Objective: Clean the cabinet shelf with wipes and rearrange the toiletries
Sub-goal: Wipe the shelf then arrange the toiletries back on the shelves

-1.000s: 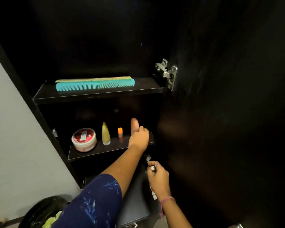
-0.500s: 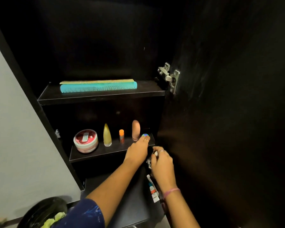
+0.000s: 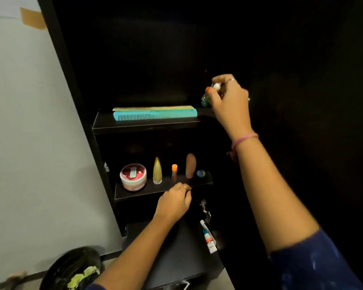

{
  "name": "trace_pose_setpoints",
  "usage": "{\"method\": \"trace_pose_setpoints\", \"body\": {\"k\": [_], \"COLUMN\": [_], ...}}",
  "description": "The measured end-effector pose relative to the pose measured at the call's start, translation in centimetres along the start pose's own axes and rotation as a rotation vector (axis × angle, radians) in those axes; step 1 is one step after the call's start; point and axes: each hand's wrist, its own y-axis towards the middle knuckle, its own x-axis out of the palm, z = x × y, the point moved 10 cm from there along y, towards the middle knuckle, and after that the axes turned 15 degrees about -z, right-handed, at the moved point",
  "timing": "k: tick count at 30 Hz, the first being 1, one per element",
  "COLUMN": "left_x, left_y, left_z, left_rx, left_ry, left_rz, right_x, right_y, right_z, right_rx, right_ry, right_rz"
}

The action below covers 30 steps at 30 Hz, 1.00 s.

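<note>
My right hand (image 3: 228, 99) is raised at the right end of the upper shelf (image 3: 147, 126), shut on a small bottle (image 3: 208, 97) with a white and orange top. A teal comb (image 3: 155, 116) and a yellow comb (image 3: 153, 109) lie on that shelf. My left hand (image 3: 174, 203) rests with curled fingers on the front edge of the lower shelf (image 3: 203, 181) and holds nothing that I can see. On the lower shelf stand a red round jar (image 3: 133, 177), a yellow cone bottle (image 3: 157, 171), an orange-capped stick (image 3: 174, 172), a tan bottle (image 3: 190, 165) and a small round tin (image 3: 201, 173).
A tube (image 3: 208, 237) and metal clippers (image 3: 204, 210) lie on the dark surface under the lower shelf. A black bin (image 3: 71, 266) with crumpled wipes stands at the bottom left. The open black cabinet door (image 3: 302, 80) is on the right, a pale wall (image 3: 29, 143) on the left.
My right hand rose from below the lower shelf to the upper shelf's right end, carrying the small bottle. My left hand let go of the round tin and drew back to the shelf edge.
</note>
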Motion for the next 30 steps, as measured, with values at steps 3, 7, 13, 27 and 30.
{"method": "trace_pose_setpoints", "body": {"k": [3, 7, 13, 27, 30], "left_x": [-0.8, -0.7, -0.3, -0.8, -0.9], "left_y": [-1.0, -2.0, -2.3, -3.3, -3.5], "left_z": [-0.9, -2.2, -3.2, -4.4, -4.6], "left_rx": [-0.002, -0.014, -0.019, -0.021, -0.018], "left_ry": [0.001, -0.012, -0.037, -0.038, -0.042], "left_rz": [0.016, 0.011, -0.014, -0.005, 0.002], "right_x": [1.4, 3.9, 4.3, 5.3, 5.3], "right_y": [3.5, 5.6, 6.4, 6.0, 5.6], "right_z": [0.5, 2.9, 4.0, 4.4, 4.3], "right_rx": [0.074, 0.186, 0.285, 0.369, 0.354], "right_ry": [-0.153, -0.344, -0.421, -0.431, -0.43], "right_rz": [-0.099, -0.25, -0.298, -0.382, -0.384]}}
